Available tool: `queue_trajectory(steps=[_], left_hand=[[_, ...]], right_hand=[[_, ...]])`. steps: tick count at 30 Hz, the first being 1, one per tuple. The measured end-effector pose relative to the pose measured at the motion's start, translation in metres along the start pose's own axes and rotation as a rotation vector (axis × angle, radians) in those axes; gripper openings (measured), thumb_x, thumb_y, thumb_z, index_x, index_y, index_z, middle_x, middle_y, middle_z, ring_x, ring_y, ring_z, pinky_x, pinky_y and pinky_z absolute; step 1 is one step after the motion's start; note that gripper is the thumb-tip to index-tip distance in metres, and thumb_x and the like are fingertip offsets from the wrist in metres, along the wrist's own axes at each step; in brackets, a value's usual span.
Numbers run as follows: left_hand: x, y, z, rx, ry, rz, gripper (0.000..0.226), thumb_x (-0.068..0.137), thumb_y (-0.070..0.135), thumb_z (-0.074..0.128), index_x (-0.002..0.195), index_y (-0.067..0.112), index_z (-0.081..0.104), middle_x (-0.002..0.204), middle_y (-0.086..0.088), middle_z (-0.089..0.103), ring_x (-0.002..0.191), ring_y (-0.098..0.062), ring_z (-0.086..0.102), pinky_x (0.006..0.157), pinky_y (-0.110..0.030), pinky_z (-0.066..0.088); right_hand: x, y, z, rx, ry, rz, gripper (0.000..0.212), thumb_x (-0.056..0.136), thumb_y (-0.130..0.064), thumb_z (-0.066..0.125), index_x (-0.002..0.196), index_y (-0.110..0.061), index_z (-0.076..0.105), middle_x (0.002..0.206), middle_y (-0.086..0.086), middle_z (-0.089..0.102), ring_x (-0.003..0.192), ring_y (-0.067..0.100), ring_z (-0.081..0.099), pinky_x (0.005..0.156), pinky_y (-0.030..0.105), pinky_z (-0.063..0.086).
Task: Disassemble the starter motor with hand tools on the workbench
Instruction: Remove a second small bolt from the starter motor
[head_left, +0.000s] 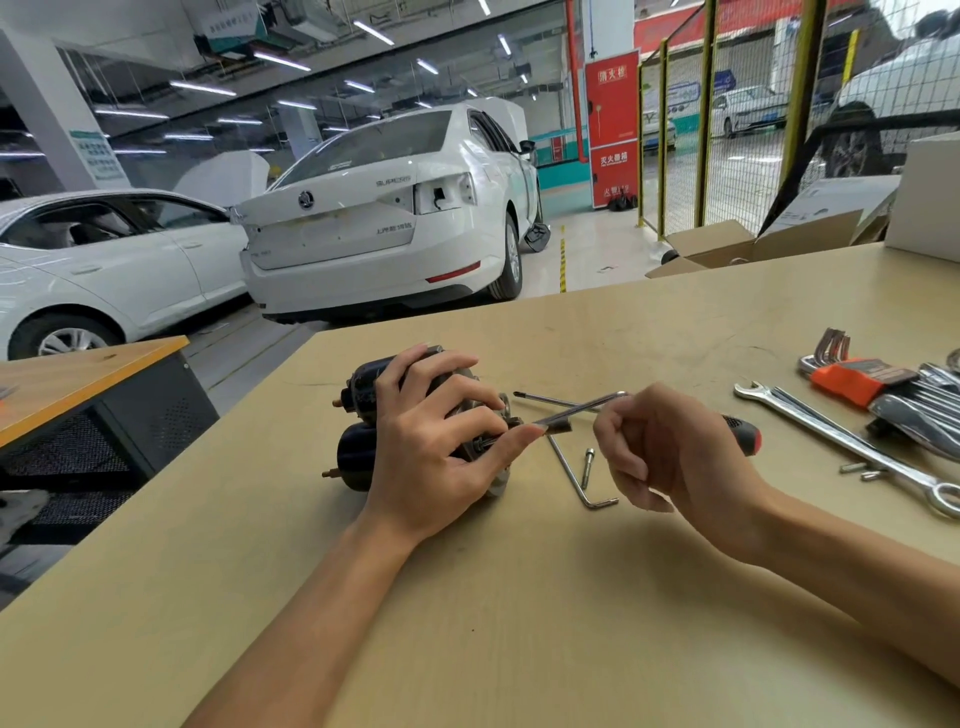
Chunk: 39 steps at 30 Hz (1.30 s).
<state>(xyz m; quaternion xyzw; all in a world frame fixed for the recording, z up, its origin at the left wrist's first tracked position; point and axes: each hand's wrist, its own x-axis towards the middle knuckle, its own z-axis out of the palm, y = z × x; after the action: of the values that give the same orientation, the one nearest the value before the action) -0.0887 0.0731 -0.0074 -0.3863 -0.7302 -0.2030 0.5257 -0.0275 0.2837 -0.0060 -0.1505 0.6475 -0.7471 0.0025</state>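
Under left grip (434, 441), starter motor (363, 415)

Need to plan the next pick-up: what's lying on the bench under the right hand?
Showing beside the right hand: a bent hex key, a loose bolt and a screwdriver's red-black handle. The screwdriver's middle, and the bench directly beneath the palm, are covered.

You have only one view, from the wide-angle camera on your head, so no second view shares the scene. It looks forward and down across the tan wooden tabletop (519, 597), close enough that both your forearms enter from the near edge and fill the lower half. Your hands sit near the centre. Farther off, the lens takes in the workshop floor with a white saloon car (384, 218) at far left and yellow mesh fencing (727, 130) at far right.
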Motion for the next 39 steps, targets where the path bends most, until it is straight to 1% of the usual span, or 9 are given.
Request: queue_trajectory(steps=[5,8,12,20,23,29,33,37,39], left_hand=[[0.001,0.000,0.000,0.007,-0.004,0.007,0.038,0.087,0.044,0.070,0.061,0.016,0.074,0.079,0.006,0.072,0.106,-0.020,0.060,0.107,-0.044,0.033],[0.001,0.000,-0.001,0.016,-0.007,0.017,0.038,0.084,0.044,0.073,0.060,0.015,0.074,0.078,0.005,0.072,0.106,-0.021,0.061,0.107,-0.044,0.033],[0.001,0.002,-0.002,0.018,-0.022,0.008,0.038,0.083,0.046,0.074,0.060,0.016,0.074,0.078,0.005,0.072,0.104,-0.023,0.063,0.107,-0.045,0.034],[0.001,0.001,-0.002,0.002,-0.024,-0.002,0.037,0.086,0.046,0.071,0.062,0.017,0.075,0.078,0.007,0.071,0.106,-0.022,0.062,0.107,-0.043,0.032],[0.001,0.000,-0.001,0.002,-0.024,-0.003,0.037,0.087,0.045,0.070,0.063,0.018,0.075,0.078,0.007,0.071,0.107,-0.021,0.061,0.109,-0.042,0.031],[0.001,0.000,-0.001,0.003,-0.030,-0.004,0.037,0.088,0.045,0.070,0.063,0.018,0.074,0.079,0.007,0.071,0.108,-0.020,0.060,0.109,-0.042,0.030],[0.002,0.002,-0.002,-0.001,-0.037,-0.011,0.036,0.087,0.044,0.070,0.063,0.018,0.074,0.079,0.007,0.071,0.107,-0.020,0.061,0.108,-0.042,0.031],[0.002,0.002,-0.003,-0.028,-0.048,-0.021,0.032,0.083,0.046,0.072,0.070,0.018,0.078,0.080,0.006,0.072,0.108,-0.019,0.059,0.108,-0.042,0.030],[0.002,0.003,-0.003,-0.032,-0.049,-0.019,0.032,0.083,0.047,0.072,0.070,0.018,0.079,0.080,0.005,0.072,0.108,-0.020,0.059,0.108,-0.043,0.031]], right_hand=[[0.001,-0.001,0.000,-0.016,0.050,0.044,0.046,0.083,-0.049,0.056,0.053,-0.016,0.042,0.047,0.000,0.030,0.038,0.017,0.030,0.038,0.019,0.028],[0.000,-0.001,0.000,-0.089,0.112,-0.004,0.051,0.095,-0.032,0.058,0.051,-0.020,0.034,0.049,-0.001,0.026,0.043,0.018,0.025,0.038,0.020,0.026],[-0.002,-0.001,0.002,-0.241,0.131,-0.089,0.050,0.101,-0.017,0.047,0.051,-0.017,0.043,0.047,-0.001,0.037,0.041,0.015,0.035,0.040,0.016,0.031],[-0.003,0.003,0.001,-0.400,0.142,-0.219,0.041,0.105,-0.024,0.045,0.068,-0.012,0.058,0.050,-0.010,0.056,0.042,0.006,0.045,0.045,0.011,0.034],[-0.001,0.002,0.000,-0.448,0.132,-0.254,0.036,0.104,-0.030,0.045,0.076,-0.014,0.062,0.064,-0.005,0.065,0.044,0.007,0.048,0.046,0.013,0.036],[0.001,0.000,-0.006,-0.458,0.066,-0.258,0.032,0.101,-0.036,0.044,0.082,-0.020,0.064,0.075,0.000,0.070,0.045,0.007,0.049,0.045,0.013,0.036],[0.002,-0.009,-0.013,-0.503,-0.032,-0.232,0.031,0.095,-0.046,0.045,0.085,-0.027,0.067,0.079,0.013,0.070,0.052,0.026,0.053,0.048,0.024,0.040],[0.002,-0.017,-0.019,-0.568,-0.115,-0.219,0.028,0.101,-0.029,0.045,0.094,-0.013,0.068,0.076,-0.009,0.069,0.054,0.012,0.058,0.046,0.024,0.045],[0.002,-0.020,-0.022,-0.597,-0.149,-0.210,0.030,0.099,-0.030,0.046,0.095,-0.011,0.068,0.076,-0.008,0.068,0.056,0.011,0.059,0.047,0.024,0.047]])
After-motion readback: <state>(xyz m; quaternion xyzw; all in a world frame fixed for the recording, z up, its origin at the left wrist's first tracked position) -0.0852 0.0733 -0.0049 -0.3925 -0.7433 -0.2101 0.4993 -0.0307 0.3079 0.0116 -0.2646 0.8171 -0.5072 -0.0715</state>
